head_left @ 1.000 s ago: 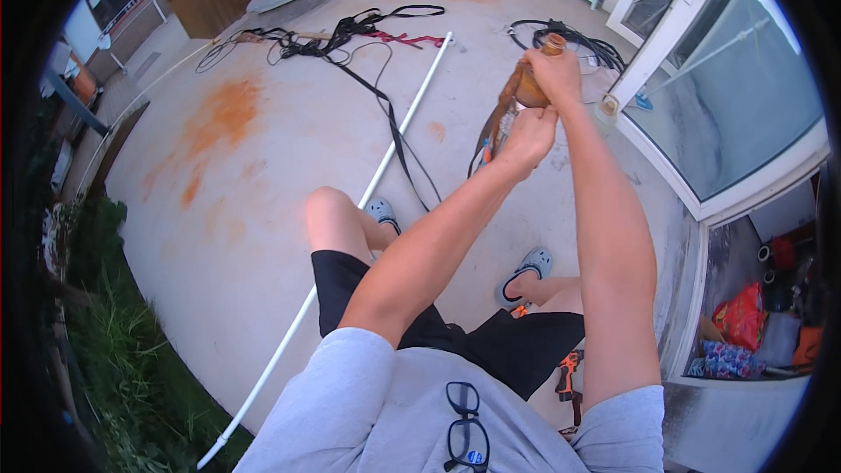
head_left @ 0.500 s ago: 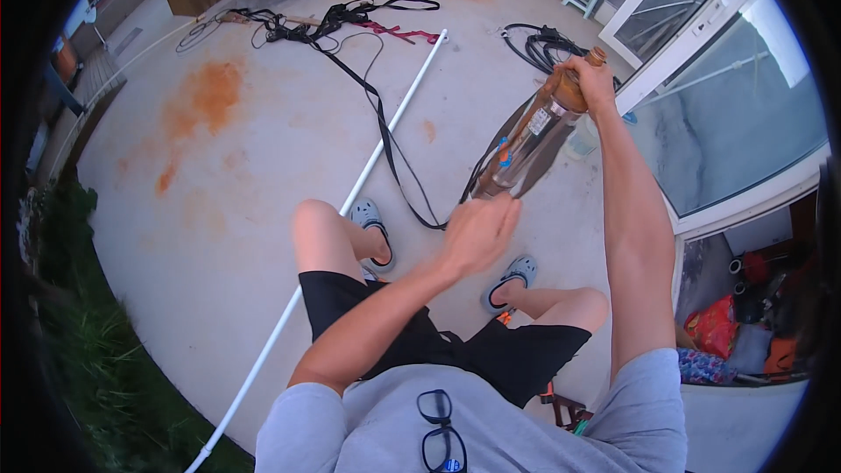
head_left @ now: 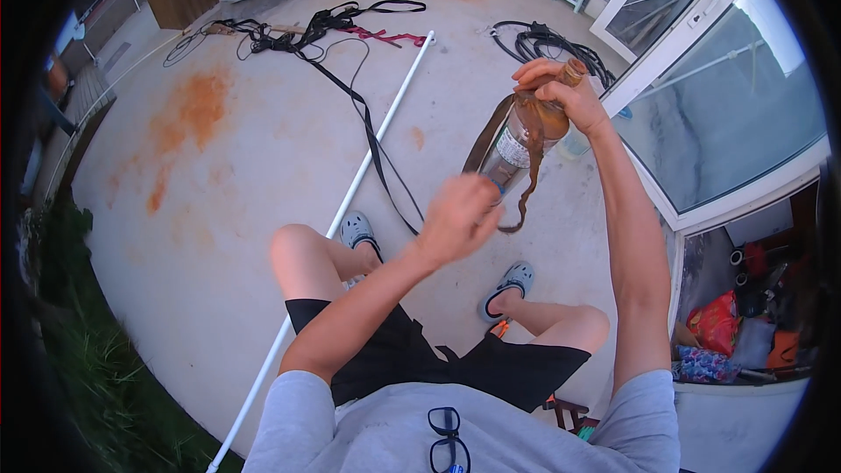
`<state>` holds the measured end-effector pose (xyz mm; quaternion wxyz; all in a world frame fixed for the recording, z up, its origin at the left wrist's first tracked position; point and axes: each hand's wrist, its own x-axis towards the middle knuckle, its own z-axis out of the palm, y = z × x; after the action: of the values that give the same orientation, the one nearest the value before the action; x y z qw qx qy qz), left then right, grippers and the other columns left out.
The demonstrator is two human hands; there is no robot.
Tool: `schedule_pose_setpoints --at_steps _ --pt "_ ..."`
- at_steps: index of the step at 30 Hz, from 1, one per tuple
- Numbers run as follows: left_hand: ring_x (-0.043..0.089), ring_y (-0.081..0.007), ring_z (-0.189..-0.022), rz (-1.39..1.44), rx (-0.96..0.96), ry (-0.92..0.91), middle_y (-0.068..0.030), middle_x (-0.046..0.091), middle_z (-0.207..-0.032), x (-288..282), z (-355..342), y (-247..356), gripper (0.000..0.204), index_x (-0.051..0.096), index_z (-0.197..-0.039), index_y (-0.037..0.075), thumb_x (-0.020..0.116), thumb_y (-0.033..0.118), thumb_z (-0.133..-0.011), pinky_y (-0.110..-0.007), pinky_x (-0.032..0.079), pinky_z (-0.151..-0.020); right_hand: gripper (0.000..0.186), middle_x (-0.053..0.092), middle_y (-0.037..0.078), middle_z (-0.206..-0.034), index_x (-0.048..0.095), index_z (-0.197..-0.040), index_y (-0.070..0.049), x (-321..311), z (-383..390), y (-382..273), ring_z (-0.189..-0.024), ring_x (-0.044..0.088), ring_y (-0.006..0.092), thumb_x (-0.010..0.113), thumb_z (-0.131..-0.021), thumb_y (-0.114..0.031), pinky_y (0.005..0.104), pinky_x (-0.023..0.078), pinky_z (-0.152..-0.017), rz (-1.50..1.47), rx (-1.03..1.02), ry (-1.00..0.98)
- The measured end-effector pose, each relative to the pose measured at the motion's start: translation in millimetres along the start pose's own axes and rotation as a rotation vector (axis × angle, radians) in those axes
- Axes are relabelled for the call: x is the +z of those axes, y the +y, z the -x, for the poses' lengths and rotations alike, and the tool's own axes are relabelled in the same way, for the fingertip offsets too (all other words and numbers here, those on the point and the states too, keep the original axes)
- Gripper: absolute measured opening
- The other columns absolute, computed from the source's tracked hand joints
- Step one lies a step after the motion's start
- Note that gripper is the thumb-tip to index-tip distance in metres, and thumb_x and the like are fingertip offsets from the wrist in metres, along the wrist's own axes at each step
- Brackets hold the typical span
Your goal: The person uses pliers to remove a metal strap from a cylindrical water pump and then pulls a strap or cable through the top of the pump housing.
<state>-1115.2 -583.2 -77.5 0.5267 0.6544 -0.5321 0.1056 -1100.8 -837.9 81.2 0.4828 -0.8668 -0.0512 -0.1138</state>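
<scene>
A submersible pump (head_left: 510, 156), a steel cylinder with a pale label and a rusty brown top, is tilted in front of me. My right hand (head_left: 576, 103) grips it just below its threaded outlet, fingers and thumb around the top. A brown, muddy strap (head_left: 533, 177) hangs from that end, its loose tail dangling beside the cylinder. Close to the pump's lower end is my left hand (head_left: 460, 217), smeared by motion. It hides that end, and whether it grips anything there is unclear.
A long white pipe (head_left: 357, 180) crosses the concrete past my left foot. Black straps (head_left: 328, 28) and a black cable coil (head_left: 554, 42) lie farther off. A glass door (head_left: 727, 96) stands open at my right. Orange rust stains (head_left: 193, 109) mark the floor.
The pump has shifted slightly left and down, and the brown strap now hangs apart from it. My left hand has moved left and is blurred; my right hand still grips the top.
</scene>
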Motion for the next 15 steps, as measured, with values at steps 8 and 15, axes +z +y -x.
schedule_pose_setpoints --at_steps 8,15 --pt "0.047 -0.0228 -0.13 0.606 -0.424 -0.199 -0.0161 0.051 -0.139 0.3 -114.2 -55.6 0.052 0.045 -0.14 0.0 0.051 0.034 -0.101 -0.033 0.038 -0.107 0.008 0.052 0.002 -0.101 0.06 -0.075 -0.005 -8.3 31.6 5.6 -0.096 0.059 0.0147 0.066 -0.073 -0.01 0.0297 0.046 -0.089 -0.035 -0.138 0.055" --pt "0.055 -0.0161 -0.114 0.769 -0.508 -0.24 -0.0089 0.062 -0.122 20.7 -141.0 -56.7 0.046 0.051 -0.136 -0.001 0.05 0.031 -0.103 -0.03 0.042 -0.101 0.029 0.064 0.0 -0.081 0.07 -0.079 -0.001 18.7 42.6 8.3 -0.074 0.058 0.0079 0.079 -0.081 -0.029 0.0255 0.047 -0.069 -0.002 0.246 0.67"
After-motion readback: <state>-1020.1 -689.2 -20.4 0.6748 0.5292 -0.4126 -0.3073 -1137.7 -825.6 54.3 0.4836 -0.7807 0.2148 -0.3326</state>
